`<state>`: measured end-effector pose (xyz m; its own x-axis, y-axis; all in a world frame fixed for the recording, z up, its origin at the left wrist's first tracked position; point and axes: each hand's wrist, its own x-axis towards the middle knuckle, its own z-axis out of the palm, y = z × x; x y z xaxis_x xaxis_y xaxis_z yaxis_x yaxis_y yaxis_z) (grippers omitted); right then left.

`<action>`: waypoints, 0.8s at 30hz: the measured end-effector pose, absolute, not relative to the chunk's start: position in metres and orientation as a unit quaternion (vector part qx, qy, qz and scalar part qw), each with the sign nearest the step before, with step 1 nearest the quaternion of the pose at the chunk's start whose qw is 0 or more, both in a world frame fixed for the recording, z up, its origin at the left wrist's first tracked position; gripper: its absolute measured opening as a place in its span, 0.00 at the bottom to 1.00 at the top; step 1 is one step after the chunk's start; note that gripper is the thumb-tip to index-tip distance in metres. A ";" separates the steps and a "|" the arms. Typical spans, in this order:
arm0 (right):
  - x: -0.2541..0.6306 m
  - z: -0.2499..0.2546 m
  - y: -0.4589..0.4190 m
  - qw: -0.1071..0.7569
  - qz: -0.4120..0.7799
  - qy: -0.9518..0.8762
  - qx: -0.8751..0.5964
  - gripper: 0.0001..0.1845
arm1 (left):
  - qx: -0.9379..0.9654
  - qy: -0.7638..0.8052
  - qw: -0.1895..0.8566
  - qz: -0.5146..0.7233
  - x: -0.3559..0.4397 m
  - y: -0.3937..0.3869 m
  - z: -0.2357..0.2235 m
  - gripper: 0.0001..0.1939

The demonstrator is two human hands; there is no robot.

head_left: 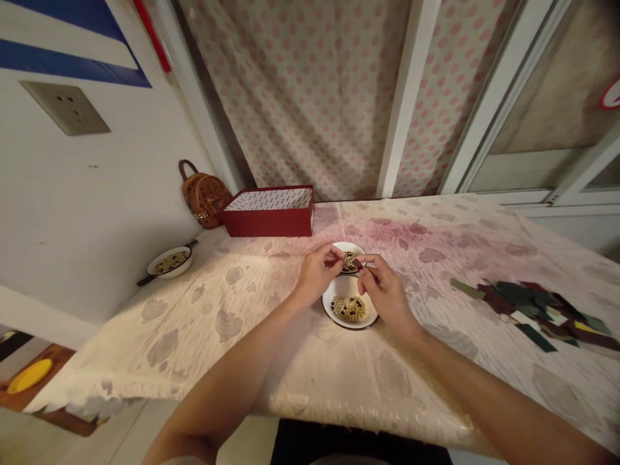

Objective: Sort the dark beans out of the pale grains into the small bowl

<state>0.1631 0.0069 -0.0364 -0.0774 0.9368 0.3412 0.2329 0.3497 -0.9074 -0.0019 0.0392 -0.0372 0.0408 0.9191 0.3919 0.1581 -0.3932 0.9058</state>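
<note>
Over two white dark-rimmed bowls, my hands are raised close together. My right hand (385, 290) pinches a small dark red piece (357, 264) between thumb and forefinger; it resembles the scraps at the right. The fingertips of my left hand (317, 270) are pinched together, and anything between them is too small to make out. Below my hands, the near bowl (334, 318) holds many gold, cream and black beads (349, 309). Just behind it stands the far bowl (356, 245), with similar beads (349, 261), partly hidden by my fingers.
At the right lies a pile of scraps (523, 300), mostly dark green and dark red. A red open box (271, 223) and a brown small backpack (206, 200) stand at the back left. Another bowl of beads (169, 261) sits at the left, by the wall.
</note>
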 end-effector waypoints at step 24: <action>0.158 -0.039 0.009 0.511 0.323 -0.647 -0.464 0.11 | 0.850 0.432 0.152 0.259 0.005 0.005 -0.017 0.10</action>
<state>0.1582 0.0095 -0.0390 -0.0461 0.9309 0.3623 0.2708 0.3607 -0.8925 0.0050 0.0054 -0.0166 0.4925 0.8132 0.3100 0.6559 -0.5809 0.4820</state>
